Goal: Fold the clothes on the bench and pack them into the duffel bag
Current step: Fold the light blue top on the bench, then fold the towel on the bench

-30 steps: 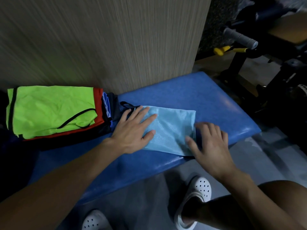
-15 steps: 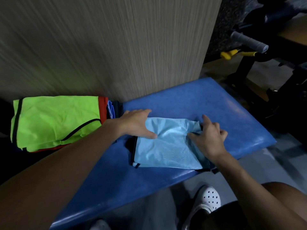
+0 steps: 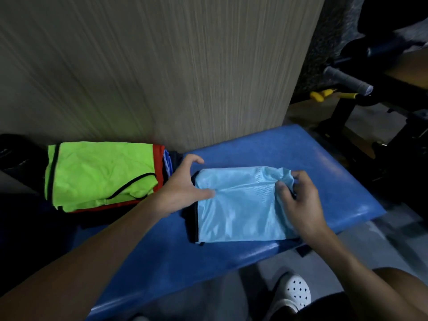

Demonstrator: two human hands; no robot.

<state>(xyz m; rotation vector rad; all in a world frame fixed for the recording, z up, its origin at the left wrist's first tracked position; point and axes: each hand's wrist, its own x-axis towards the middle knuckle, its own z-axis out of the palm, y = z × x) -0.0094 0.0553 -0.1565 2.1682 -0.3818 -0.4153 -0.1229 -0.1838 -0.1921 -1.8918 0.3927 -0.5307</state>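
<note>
1. Wall panel (image 3: 162, 66): pale, vertical wood grain, standing along the far edge of the worktop.
2. Worktop (image 3: 289, 154): blue padded bench top, glossy, its right end rounded.
3. Exercise frame (image 3: 347, 117): black, on the floor beyond the worktop's right end, carrying a grey grip (image 3: 345, 79) with a yellow piece (image 3: 322, 95) just under it.
4. Stack of folded clothes (image 3: 99, 172): at the left end of the worktop against the far edge. The top piece is neon green with black piping; red, blue and dark layers show at its right side.
5. Light blue garment (image 3: 238, 209): shiny mesh, folded to a rough rectangle, lying flat on the right half of the worktop close to the near edge. Dark trim shows along its left side, and its far right corner is bunched up.
6. My left hand (image 3: 183, 191): the thumb presses down on the garment's left edge, the fingers (image 3: 196, 161) arched and spread apart, clamped on nothing.
7. My right hand (image 3: 301, 205): fingers curled in and pinching the bunched right edge of the light blue garment.
8. White clog (image 3: 294, 293): perforated, on the floor below the worktop's near edge.
</note>
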